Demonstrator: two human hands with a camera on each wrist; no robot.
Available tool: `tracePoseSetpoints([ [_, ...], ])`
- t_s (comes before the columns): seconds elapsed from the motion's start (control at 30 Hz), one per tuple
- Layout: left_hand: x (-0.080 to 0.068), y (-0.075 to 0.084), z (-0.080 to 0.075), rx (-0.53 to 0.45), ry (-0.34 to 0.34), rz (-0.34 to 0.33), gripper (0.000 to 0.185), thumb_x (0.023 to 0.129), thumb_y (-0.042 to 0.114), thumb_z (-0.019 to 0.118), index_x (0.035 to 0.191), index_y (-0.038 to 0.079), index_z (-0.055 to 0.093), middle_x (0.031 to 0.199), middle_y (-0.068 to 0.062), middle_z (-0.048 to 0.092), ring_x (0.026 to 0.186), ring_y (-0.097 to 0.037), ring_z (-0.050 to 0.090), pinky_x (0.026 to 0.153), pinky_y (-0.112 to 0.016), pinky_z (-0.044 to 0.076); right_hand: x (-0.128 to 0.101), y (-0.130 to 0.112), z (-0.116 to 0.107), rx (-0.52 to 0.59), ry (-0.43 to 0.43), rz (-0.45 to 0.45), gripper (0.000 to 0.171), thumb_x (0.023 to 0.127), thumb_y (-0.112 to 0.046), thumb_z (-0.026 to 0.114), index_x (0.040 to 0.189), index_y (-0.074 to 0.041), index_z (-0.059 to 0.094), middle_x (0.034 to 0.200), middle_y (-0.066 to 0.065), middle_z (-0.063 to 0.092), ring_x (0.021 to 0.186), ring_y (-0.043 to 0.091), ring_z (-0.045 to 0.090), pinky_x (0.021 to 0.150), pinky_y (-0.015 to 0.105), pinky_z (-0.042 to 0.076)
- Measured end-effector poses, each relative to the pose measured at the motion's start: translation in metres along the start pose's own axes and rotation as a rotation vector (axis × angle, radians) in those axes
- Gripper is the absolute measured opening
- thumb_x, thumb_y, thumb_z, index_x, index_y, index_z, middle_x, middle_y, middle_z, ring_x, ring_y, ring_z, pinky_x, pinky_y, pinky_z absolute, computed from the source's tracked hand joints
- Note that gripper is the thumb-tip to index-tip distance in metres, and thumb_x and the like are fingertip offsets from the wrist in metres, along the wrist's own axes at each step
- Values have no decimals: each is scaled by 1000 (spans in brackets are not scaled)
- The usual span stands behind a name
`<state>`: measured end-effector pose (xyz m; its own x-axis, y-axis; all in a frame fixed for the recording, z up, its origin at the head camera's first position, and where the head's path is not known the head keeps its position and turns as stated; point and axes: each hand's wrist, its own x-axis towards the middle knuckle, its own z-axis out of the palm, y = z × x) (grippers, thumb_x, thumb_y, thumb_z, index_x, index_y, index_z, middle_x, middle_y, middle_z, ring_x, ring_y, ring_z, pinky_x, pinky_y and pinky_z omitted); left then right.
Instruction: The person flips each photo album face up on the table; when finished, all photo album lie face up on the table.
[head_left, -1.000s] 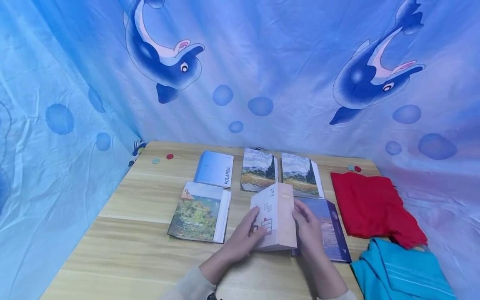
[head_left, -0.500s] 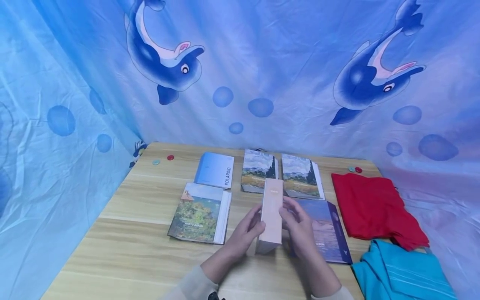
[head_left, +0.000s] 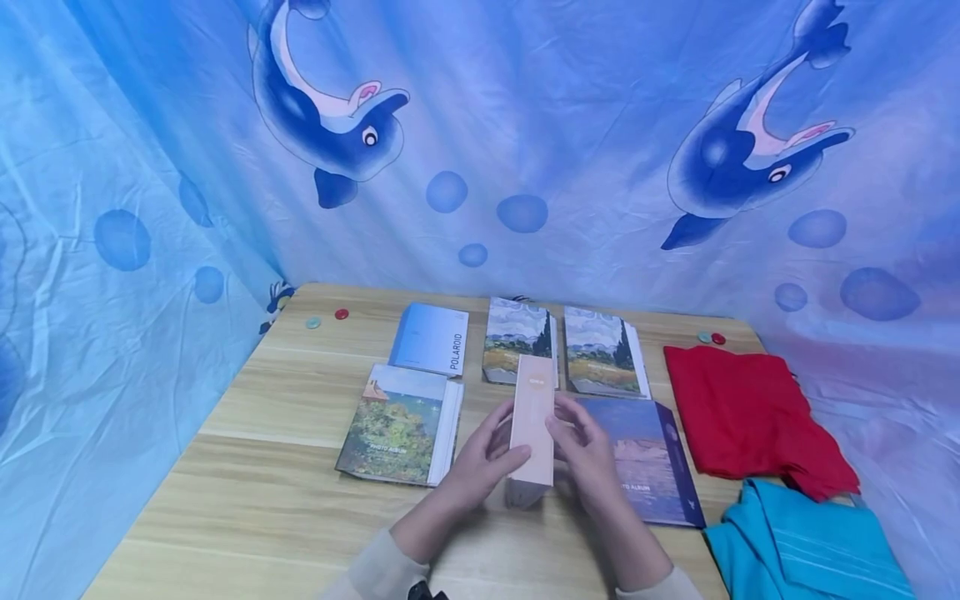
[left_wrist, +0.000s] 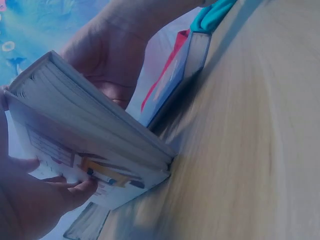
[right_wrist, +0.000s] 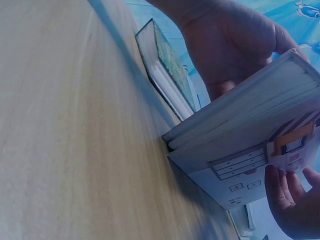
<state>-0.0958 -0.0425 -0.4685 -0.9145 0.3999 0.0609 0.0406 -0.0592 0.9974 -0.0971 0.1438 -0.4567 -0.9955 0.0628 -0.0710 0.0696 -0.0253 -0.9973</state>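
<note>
A thick photo album with a pale pink spine is held between both hands over the middle of the table, spine facing up. My left hand grips its left side, the thumb near the spine. On the other side my right hand holds the right cover with bent fingers. In the left wrist view, the album's page block shows between slightly spread covers, its lower corner at the tabletop. The right wrist view shows drawn furniture on the white cover, with fingertips against it.
Photo albums lie around: a garden-picture one, a blue POLAROID one, two landscape ones behind, and a purple one beside my right hand. Red cloth and teal cloth lie right. Small discs sit near the back corners.
The held album has turned from showing its white cover to spine up, and shifted slightly left. Both hands moved left with it, uncovering more of the purple album.
</note>
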Motion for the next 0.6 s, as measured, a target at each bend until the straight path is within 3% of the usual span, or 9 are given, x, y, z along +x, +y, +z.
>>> tracePoseSetpoints([
  [0.3, -1, -3, -6, -11, -29, 33, 73, 101, 23, 61, 162, 17, 21, 166, -11, 23, 148, -33, 33, 114, -39, 39, 4, 7, 2, -9, -42, 24, 53, 99, -28, 67, 147, -12, 49, 138, 20, 55, 114, 31, 63, 87, 45, 60],
  [0.4, -4, -1, -7, -2, -24, 54, 73, 103, 18, 57, 163, 13, 16, 167, -14, 18, 148, -37, 30, 113, -39, 39, 4, 6, 2, -3, -72, 49, 53, 103, -34, 59, 149, -9, 47, 142, 22, 53, 122, 38, 59, 92, 46, 57],
  [0.6, -12, 9, -11, 165, 35, 147, 73, 101, 11, 53, 162, 6, 13, 163, -21, 25, 141, -38, 42, 109, -43, 44, 2, 9, 2, -19, -173, 134, 65, 109, -40, 41, 154, 5, 31, 150, 33, 41, 136, 46, 45, 108, 53, 45],
])
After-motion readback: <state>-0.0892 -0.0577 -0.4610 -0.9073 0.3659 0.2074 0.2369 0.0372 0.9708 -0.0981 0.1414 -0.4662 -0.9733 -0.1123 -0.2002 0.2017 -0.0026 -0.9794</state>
